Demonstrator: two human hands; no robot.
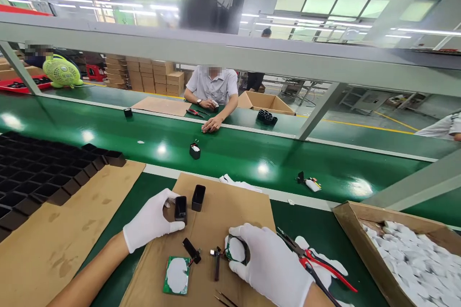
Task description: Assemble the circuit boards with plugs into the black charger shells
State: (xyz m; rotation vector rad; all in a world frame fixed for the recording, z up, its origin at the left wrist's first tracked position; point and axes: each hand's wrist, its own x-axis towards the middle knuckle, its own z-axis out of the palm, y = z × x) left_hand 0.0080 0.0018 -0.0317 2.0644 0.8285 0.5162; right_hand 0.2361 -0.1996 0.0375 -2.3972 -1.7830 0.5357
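My left hand (154, 220), in a white glove, has its thumb and fingers around a small open-topped black plastic case (180, 209) on the cardboard sheet. Just right of it stands a second black case (198, 197). My right hand (268, 261), also gloved, grips a green circuit board with a white round pad (236, 249) by its edges. A black part with a metal tip (216, 263) lies beside that board. Nearer me and to the left rests another circuit board with a white pad (176, 276), with a black piece (191, 251) at its upper corner.
Red-handled pliers (317, 264) lie right of my right hand, over white pads. A cardboard box of white pads (406, 249) stands at the right; rows of black cases (54, 172) fill the left. Beyond runs a green conveyor (234, 153) carrying parts, with a seated co-worker (212, 88) across it.
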